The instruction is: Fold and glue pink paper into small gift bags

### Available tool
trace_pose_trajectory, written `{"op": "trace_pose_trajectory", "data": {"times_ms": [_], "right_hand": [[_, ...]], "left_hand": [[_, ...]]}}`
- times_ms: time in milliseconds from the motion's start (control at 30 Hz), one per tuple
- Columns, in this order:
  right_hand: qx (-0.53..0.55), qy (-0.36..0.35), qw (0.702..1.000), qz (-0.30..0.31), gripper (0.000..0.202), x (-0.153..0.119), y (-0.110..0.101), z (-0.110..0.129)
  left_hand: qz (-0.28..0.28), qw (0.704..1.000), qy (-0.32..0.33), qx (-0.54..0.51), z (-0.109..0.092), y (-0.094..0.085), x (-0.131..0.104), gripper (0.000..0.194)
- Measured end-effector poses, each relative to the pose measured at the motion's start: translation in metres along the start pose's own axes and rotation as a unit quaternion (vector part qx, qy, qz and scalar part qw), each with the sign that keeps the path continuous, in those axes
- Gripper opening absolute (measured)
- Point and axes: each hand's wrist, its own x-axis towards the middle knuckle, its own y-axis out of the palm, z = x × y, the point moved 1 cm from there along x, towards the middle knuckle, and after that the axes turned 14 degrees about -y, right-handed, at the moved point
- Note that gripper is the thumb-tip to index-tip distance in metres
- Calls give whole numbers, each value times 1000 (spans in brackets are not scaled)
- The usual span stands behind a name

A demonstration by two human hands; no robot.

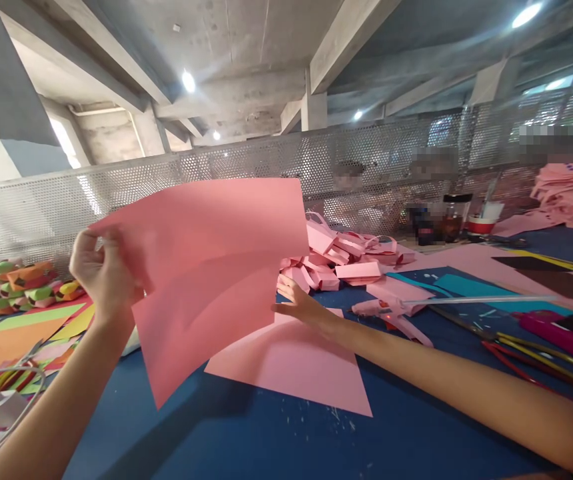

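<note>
A large pink sheet [216, 247] is held up in the air, its surface slightly bent. My left hand [104, 270] pinches it at its left edge, thumb in front. At the sheet's lower right edge is my right hand [296, 300], its fingers partly hidden behind the paper and closed on it. Another pink sheet [296, 367] lies flat on the blue table [206, 440] beneath, partly in shadow.
Folded pink strips [359, 270] are piled behind. To the right lie a pink glue gun [386, 310], a magenta tool [566, 333], scissors and coloured sheets. Left are colourful paper pieces [21, 287] and a white plug [6, 407]. A perforated metal screen [191, 167] stands behind.
</note>
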Motion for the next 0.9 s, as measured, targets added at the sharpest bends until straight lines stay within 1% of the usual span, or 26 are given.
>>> {"op": "trace_pose_trajectory", "data": {"times_ms": [67,100,133,167,267,400,467,533,633,700,767,833,900], "right_hand": [[13,3,1000,-3,77,10,7,1],[19,4,1000,-2,65,11,10,2],[25,6,1000,0,57,9,13,5],[30,9,1000,1,54,5,14,8],[32,20,999,8,52,-14,12,18],[28,54,998,12,47,-49,-6,25],[30,81,996,14,47,-68,-18,23],[36,128,991,18,46,-86,-30,19],[54,179,982,24,44,-105,-44,15],[55,187,981,22,42,-110,-48,15],[37,180,983,10,41,-110,-49,18],[17,168,986,-4,43,-105,-45,18],[3,142,990,-8,46,-97,-40,17]], "left_hand": [[18,1000,-18,8,5,-1,1,10],[29,999,-29,13,7,-3,1,11],[40,998,-39,17,9,-4,2,12],[50,997,-49,23,11,-6,3,14],[60,995,-70,31,18,-13,4,17],[45,996,-77,20,29,-24,3,11],[38,996,-81,19,35,-30,3,10],[29,996,-86,24,40,-36,5,9],[9,995,-94,27,47,-44,12,8],[-7,995,-102,21,50,-48,18,5],[-17,993,-118,13,53,-49,22,2],[-9,989,-147,12,55,-49,21,4],[23,980,-195,24,56,-46,12,10]]}}
